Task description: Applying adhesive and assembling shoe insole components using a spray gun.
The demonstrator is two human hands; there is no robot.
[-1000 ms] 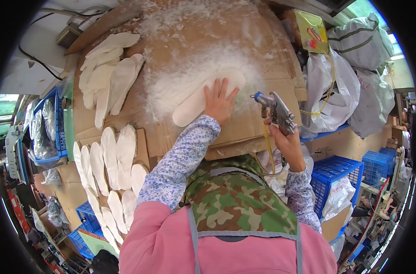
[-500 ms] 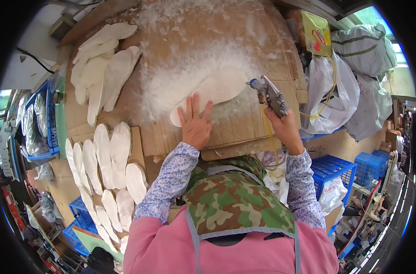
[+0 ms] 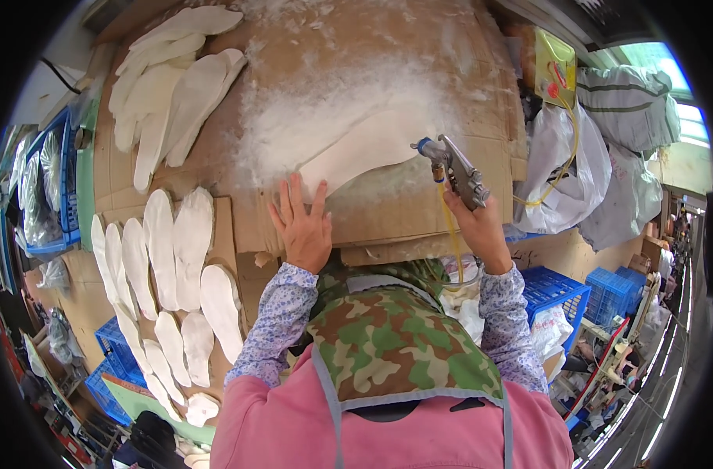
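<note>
Currently my right grip (image 3: 481, 230) clasps the spray gun (image 3: 464, 178); my left grip (image 3: 305, 233) is unclenched, spread at the near-left end of the white insole (image 3: 364, 152).

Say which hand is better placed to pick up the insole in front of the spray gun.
Left, most likely: the left hand holds nothing, and its fingertips are at the near end of the insole. The right hand grips the spray gun.
</note>
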